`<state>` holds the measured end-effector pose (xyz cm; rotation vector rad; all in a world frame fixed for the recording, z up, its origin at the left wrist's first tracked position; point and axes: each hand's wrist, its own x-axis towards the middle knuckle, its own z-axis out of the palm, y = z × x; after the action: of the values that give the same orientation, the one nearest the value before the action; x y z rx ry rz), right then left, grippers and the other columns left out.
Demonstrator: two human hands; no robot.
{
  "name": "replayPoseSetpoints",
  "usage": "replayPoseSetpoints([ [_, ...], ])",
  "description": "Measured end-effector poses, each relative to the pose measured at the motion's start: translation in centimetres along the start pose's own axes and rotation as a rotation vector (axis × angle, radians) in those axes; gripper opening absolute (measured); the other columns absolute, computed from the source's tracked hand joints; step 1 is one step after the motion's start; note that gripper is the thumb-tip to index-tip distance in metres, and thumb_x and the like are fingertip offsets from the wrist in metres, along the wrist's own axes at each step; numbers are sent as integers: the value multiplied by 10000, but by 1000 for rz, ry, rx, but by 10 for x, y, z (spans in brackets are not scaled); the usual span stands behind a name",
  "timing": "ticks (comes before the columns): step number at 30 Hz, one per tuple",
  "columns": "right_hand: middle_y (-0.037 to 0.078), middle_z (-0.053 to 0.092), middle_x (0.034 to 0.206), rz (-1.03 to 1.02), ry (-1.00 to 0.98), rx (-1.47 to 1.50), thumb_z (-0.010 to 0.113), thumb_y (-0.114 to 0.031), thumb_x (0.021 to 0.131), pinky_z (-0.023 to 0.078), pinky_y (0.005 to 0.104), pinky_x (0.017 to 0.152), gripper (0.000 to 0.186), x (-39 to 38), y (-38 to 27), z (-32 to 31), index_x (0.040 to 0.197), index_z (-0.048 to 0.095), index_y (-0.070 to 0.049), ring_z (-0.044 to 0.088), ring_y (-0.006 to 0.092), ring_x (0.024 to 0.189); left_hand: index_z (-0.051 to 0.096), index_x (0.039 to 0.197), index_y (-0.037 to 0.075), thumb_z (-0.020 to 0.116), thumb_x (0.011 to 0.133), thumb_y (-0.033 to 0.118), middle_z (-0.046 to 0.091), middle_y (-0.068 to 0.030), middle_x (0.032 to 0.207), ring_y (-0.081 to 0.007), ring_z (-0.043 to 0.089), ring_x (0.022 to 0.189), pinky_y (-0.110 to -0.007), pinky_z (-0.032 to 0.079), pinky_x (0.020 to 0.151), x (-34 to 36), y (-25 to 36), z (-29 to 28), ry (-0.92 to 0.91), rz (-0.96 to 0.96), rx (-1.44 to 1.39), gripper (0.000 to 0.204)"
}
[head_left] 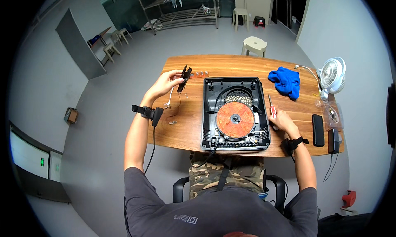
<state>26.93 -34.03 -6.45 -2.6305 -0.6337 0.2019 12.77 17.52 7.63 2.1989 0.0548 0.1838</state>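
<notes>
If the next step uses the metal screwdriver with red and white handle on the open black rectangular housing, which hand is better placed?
Probably the right hand: it holds the screwdriver close beside the housing. The left hand is farther away and occupied with a thin black part.

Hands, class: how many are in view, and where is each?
2. The left hand holds a black part over the left of the table; the right hand is at the screwdriver, right of the open appliance.

The left hand point(170, 81) holds a black part point(185, 79), the right hand point(283, 120) a screwdriver point(273, 110) beside a black appliance point(211, 97)
</notes>
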Motion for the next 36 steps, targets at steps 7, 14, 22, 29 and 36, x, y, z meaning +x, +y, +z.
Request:
replayPoseSetpoints([
  [7, 339, 685, 1007, -26, 31, -16, 642, -392, 877, 521, 555, 881, 485, -1, 6, 3, 1035, 649, 67, 647, 522, 977, 648, 1340, 20, 698, 971, 162, 710, -33, 1016, -92, 619, 883, -278, 524, 848, -1, 30, -1, -6, 53, 102, 398],
  [14, 343, 688, 1028, -4, -2, -31, 634, -407, 884, 523, 550, 890, 507, -1, -1, -2, 1039, 661, 75, 656, 512, 1000, 659, 1305, 9, 706, 967, 166, 676, -11, 1004, -78, 599, 874, -251, 512, 829, -5, 64, 10, -18, 130, 82, 376],
  [22, 341, 698, 964, 28, -83, -187, 599, -573, 940, 548, 549, 843, 652, 0, -22, -23, 940, 718, 68, 681, 499, 954, 693, 1260, 32, 727, 944, 130, 629, 27, 946, -45, 520, 799, -215, 465, 734, -8, 89, 24, -49, 255, 64, 333],
  [29, 293, 713, 942, -23, 101, -301, 640, -504, 939, 570, 534, 799, 525, 46, -11, -48, 951, 718, 15, 700, 465, 912, 693, 1227, 29, 749, 900, 130, 643, -53, 983, -145, 598, 867, -285, 505, 811, -1, 104, 50, 5, 365, 176, 347],
  [36, 172, 551, 1281, -91, 424, -321, 784, -304, 842, 530, 501, 934, 491, 130, 22, -61, 1245, 596, -96, 572, 402, 1175, 686, 1206, 42, 752, 895, 225, 650, -149, 1042, -316, 652, 984, -400, 527, 872, 16, 110, 91, 59, 386, 272, 367],
])
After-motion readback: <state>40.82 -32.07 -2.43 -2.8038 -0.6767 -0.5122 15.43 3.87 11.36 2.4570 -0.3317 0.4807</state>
